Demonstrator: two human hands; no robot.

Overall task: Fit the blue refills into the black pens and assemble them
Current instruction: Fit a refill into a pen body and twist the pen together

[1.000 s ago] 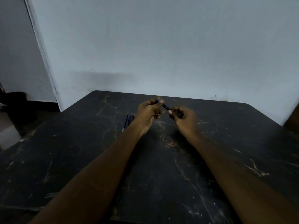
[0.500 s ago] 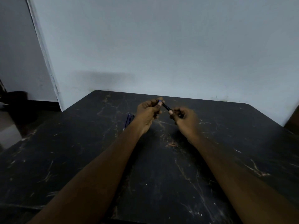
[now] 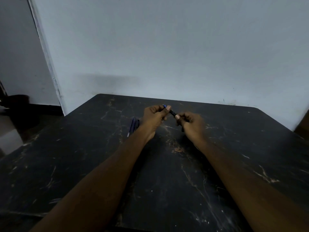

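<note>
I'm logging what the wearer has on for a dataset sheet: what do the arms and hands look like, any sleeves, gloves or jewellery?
Both forearms are bare up to the frame's edge: no sleeves in view. The left hand and right hand wear no gloves; no watch, bands or rings show in this dim light.

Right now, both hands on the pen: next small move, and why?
Probably bring the hands together, twisting to close the black pen. The left hand pinches one end, where a blue tip pokes out, so the refill looks to be in; the right hand grips the other end. Whether the parts are seated is too small to tell. Spare blue refills wait on the table.
</note>
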